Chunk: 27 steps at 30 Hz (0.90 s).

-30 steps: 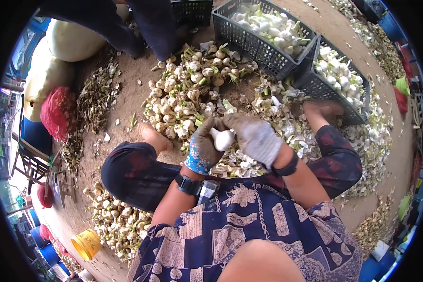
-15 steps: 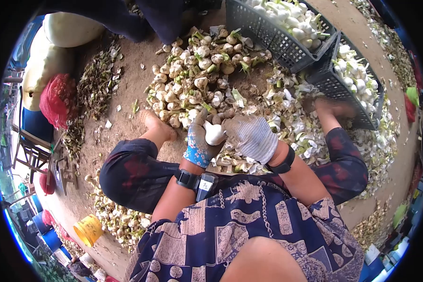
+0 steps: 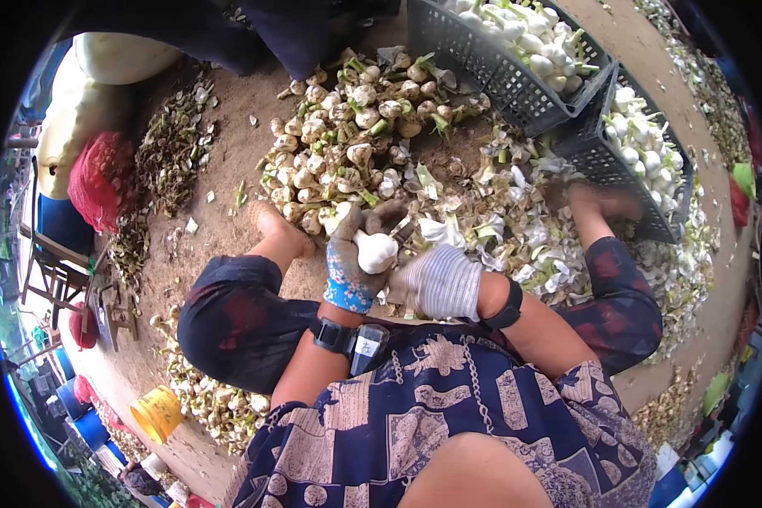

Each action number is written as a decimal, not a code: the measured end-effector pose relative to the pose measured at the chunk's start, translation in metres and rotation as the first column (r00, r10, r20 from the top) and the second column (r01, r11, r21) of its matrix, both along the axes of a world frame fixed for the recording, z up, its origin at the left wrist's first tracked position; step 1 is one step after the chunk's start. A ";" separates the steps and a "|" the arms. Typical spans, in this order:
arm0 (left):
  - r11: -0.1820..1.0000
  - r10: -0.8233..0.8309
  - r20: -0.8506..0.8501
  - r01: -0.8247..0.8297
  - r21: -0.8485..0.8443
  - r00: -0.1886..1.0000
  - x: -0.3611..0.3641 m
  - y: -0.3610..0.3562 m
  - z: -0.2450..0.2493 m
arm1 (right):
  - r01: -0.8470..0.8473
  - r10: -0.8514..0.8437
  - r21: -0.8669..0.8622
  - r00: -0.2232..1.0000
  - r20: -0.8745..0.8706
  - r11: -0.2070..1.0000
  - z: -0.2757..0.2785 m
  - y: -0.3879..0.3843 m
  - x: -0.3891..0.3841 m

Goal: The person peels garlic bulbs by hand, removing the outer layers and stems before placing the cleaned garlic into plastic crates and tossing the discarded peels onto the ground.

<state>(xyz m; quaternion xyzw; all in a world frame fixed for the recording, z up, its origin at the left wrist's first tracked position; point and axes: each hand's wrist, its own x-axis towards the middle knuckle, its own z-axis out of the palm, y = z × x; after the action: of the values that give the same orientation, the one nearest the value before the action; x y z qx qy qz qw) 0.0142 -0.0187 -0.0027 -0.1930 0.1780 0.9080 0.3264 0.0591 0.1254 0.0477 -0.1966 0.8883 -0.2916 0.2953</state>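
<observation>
On my feed, the left hand (image 3: 347,247), in a soiled glove with a blue floral cuff, has its fingers curled around a white garlic bulb (image 3: 376,251), held above the ground between the person's bent legs. The right hand (image 3: 440,281), in a striped glove, is just beside the bulb; its fingers are blurred, so I cannot tell whether they grasp anything.

Beyond the hands I see a heap of soil-stained garlic (image 3: 347,140) on the dirt floor (image 3: 229,161), with loose garlic skins (image 3: 516,229) scattered to the right of it. At upper right I have two dark perforated crates, the farther crate (image 3: 478,63) and the nearer crate (image 3: 605,161), both filled with white bulbs. Over on my left are a red mesh sack (image 3: 100,182), a yellow bucket (image 3: 156,413) and a second garlic pile (image 3: 216,402) near the left knee.
</observation>
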 end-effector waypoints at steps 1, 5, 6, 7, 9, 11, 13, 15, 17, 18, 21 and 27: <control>1.000 0.024 -0.004 -0.024 0.005 1.000 -0.001 -0.003 -0.004 | -0.064 0.076 -0.157 0.994 0.073 0.986 -0.001 0.006 -0.002; 0.912 -0.089 -0.088 0.046 -0.407 0.992 -0.005 -0.008 0.008 | 0.641 -0.544 0.212 0.750 -0.375 0.738 -0.073 0.055 -0.071; 0.887 -0.103 -0.077 0.057 -0.458 0.992 -0.003 -0.008 0.001 | 0.672 -0.528 0.314 0.730 -0.435 0.671 -0.101 0.071 -0.094; 0.858 -0.115 -0.067 0.065 -0.509 0.991 -0.001 -0.008 -0.006 | 0.700 -0.503 0.402 0.709 -0.495 0.591 -0.126 0.086 -0.117; 0.835 -0.154 -0.034 0.112 -0.539 0.987 -0.005 -0.010 -0.014 | 0.607 -0.533 0.549 0.786 -0.312 0.575 -0.153 0.100 -0.160; 0.777 -0.191 0.035 0.173 -0.605 0.981 -0.010 -0.011 -0.018 | 0.510 -0.576 0.640 0.807 -0.126 0.574 -0.185 0.112 -0.191; 0.736 -0.209 0.014 0.167 -0.656 0.978 -0.016 -0.007 -0.014 | 0.579 -0.471 0.566 0.813 -0.343 0.587 -0.218 0.121 -0.197; 0.722 -0.218 -0.005 0.157 -0.674 0.976 -0.016 -0.005 -0.020 | 0.584 -0.542 0.597 0.793 -0.278 0.550 -0.175 0.117 -0.194; 0.607 -0.267 -0.133 0.059 -0.792 0.954 -0.017 -0.004 -0.028 | 0.651 -0.570 0.314 0.758 -0.318 0.691 -0.138 0.117 -0.172; 0.561 -0.277 -0.185 0.002 -0.828 0.943 -0.019 -0.002 -0.029 | 0.644 -0.598 0.188 0.762 -0.248 0.742 -0.124 0.119 -0.159; 0.496 -0.415 -0.456 -0.224 -0.839 0.787 -0.015 0.004 -0.028 | 0.527 -0.569 -0.237 0.805 -0.170 0.816 -0.070 0.113 -0.100; 0.630 -0.568 -0.516 -0.065 -0.774 0.641 0.010 0.025 0.021 | 0.615 -0.497 -0.784 0.707 0.503 0.080 -0.005 0.068 -0.013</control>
<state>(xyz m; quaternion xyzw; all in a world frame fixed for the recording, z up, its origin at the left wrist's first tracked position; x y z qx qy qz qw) 0.0237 0.0062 0.0180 0.0978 0.6676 0.6915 0.2580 0.0457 0.1932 0.0430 0.0422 0.5464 -0.8354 0.0420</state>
